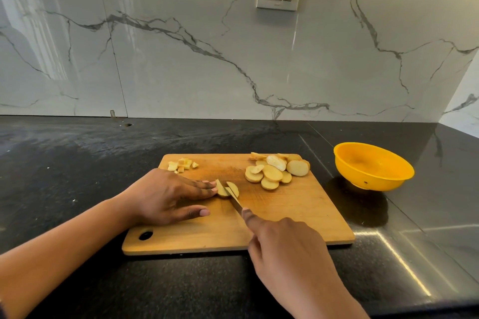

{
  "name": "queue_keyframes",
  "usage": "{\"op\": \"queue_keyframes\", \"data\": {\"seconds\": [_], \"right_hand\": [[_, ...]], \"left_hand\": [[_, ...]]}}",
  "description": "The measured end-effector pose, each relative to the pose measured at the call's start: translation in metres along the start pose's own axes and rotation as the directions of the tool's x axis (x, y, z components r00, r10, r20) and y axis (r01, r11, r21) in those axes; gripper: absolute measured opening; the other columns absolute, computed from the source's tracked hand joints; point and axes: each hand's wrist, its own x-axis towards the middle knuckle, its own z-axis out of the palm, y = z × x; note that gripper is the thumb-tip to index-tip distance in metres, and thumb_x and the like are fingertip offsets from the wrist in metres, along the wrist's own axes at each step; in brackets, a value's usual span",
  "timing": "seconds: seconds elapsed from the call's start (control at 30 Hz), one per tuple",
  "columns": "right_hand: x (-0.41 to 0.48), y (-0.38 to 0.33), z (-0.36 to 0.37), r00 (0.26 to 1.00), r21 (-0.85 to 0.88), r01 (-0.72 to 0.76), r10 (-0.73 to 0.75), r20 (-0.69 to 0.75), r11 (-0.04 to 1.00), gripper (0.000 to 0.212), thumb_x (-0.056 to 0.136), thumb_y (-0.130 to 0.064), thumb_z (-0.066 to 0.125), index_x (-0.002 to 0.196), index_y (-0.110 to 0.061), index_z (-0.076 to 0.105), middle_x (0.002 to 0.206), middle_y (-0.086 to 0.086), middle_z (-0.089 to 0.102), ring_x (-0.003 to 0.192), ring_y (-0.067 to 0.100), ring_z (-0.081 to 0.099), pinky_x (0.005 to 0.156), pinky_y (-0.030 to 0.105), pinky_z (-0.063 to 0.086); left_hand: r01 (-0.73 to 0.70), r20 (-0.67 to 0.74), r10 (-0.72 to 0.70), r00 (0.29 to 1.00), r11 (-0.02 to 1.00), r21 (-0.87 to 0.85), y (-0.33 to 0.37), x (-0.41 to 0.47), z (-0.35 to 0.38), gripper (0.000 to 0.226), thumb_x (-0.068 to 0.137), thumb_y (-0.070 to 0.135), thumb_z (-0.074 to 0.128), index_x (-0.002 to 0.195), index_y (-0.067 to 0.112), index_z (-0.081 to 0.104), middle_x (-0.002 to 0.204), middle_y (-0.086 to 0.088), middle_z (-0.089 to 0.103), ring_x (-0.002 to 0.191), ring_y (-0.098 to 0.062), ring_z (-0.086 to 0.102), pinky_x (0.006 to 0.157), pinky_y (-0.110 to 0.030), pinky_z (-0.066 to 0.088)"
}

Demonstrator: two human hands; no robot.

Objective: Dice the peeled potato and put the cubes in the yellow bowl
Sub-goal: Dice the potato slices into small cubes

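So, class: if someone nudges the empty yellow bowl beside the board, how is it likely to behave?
The yellow bowl looks like thin plastic and holds nothing, so it is probably light and would likely slide on the glossy counter. Its base looks narrower than its rim, so a push at the rim might tip it.

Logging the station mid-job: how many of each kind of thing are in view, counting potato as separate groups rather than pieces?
Rectangular wooden cutting board: 1
Round yellow plastic bowl: 1
Thin-bladed knife: 1
Potato groups: 3 (small diced cubes, pile of round slices, slice under the knife)
Hands: 2 (left hand, right hand)
Total: 8
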Motion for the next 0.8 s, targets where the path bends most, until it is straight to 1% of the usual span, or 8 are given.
{"op": "queue_keyframes", "data": {"seconds": [0.13,0.23,0.3,0.4,0.5,0.6,0.67,0.8], "right_hand": [[0.018,0.000,0.005,0.997,0.010,-0.008,0.009,-0.075,1.000,0.048,0.101,-0.035,0.032,0.149,-0.035,0.025,0.084,-0.006,0.047,0.075,0.014,0.044,0.052,0.024,0.029],[0.031,0.000,0.007,0.995,0.040,-0.013,0.017,-0.096,0.999,0.047,0.102,-0.034,0.033,0.149,-0.033,0.027,0.093,-0.003,0.057,0.076,0.015,0.045,0.052,0.025,0.029],[0.034,-0.002,0.009,0.993,0.057,-0.023,0.029,-0.116,0.998,0.048,0.102,-0.034,0.033,0.149,-0.033,0.025,0.097,-0.002,0.060,0.076,0.016,0.048,0.053,0.026,0.032],[0.030,-0.006,0.013,0.993,0.075,-0.022,0.031,-0.118,0.997,0.048,0.102,-0.035,0.032,0.149,-0.036,0.022,0.093,-0.004,0.058,0.078,0.015,0.050,0.061,0.028,0.038],[0.029,-0.007,0.013,0.994,0.072,-0.015,0.023,-0.110,0.997,0.048,0.102,-0.035,0.031,0.149,-0.036,0.022,0.089,-0.003,0.053,0.077,0.015,0.049,0.062,0.029,0.039],[0.029,-0.009,0.013,0.994,0.058,-0.013,0.019,-0.104,0.998,0.049,0.102,-0.035,0.031,0.150,-0.035,0.021,0.088,-0.003,0.050,0.077,0.016,0.047,0.062,0.030,0.039],[0.029,-0.010,0.012,0.996,0.033,-0.007,0.010,-0.089,0.999,0.049,0.103,-0.034,0.031,0.150,-0.033,0.019,0.087,-0.003,0.048,0.076,0.017,0.046,0.060,0.029,0.037],[0.031,-0.015,0.013,0.998,-0.016,0.019,-0.020,-0.053,1.000,0.050,0.103,-0.026,0.032,0.151,-0.028,0.017,0.086,0.000,0.047,0.075,0.019,0.043,0.050,0.025,0.026]], "left_hand": [[-0.019,-0.037,0.019,0.999,1.000,-0.001,0.003,-0.001,-0.002,0.047,0.094,0.062,0.037,0.122,0.032,0.061,0.121,0.020,0.061,0.113,0.009,0.053,0.086,-0.017,0.051],[-0.028,-0.042,0.029,0.999,0.999,0.021,0.004,-0.001,-0.003,0.047,0.094,0.061,0.037,0.119,0.032,0.063,0.118,0.020,0.063,0.112,0.008,0.054,0.084,-0.018,0.052],[-0.034,-0.046,0.036,0.998,0.999,0.040,0.004,-0.001,-0.003,0.048,0.094,0.061,0.036,0.118,0.031,0.064,0.117,0.019,0.063,0.111,0.007,0.055,0.082,-0.019,0.054],[-0.041,-0.053,0.045,0.998,0.997,0.064,0.005,-0.001,-0.004,0.050,0.094,0.062,0.033,0.117,0.030,0.066,0.115,0.019,0.064,0.109,0.007,0.056,0.079,-0.018,0.054],[-0.048,-0.044,0.052,0.998,0.996,0.081,0.006,0.000,-0.004,0.051,0.095,0.062,0.031,0.115,0.031,0.066,0.114,0.019,0.065,0.107,0.007,0.056,0.076,-0.016,0.054],[-0.054,-0.042,0.058,0.997,0.995,0.085,0.005,-0.001,-0.004,0.051,0.095,0.062,0.032,0.116,0.031,0.066,0.114,0.019,0.064,0.107,0.007,0.057,0.075,-0.018,0.055],[-0.059,-0.043,0.063,0.997,0.995,0.083,0.005,0.000,-0.003,0.051,0.095,0.062,0.032,0.116,0.030,0.065,0.114,0.019,0.065,0.107,0.007,0.057,0.076,-0.019,0.056],[-0.066,-0.036,0.069,0.997,0.994,0.084,0.005,0.001,-0.004,0.051,0.094,0.062,0.031,0.116,0.030,0.065,0.113,0.020,0.065,0.106,0.007,0.057,0.077,-0.016,0.053]]}}
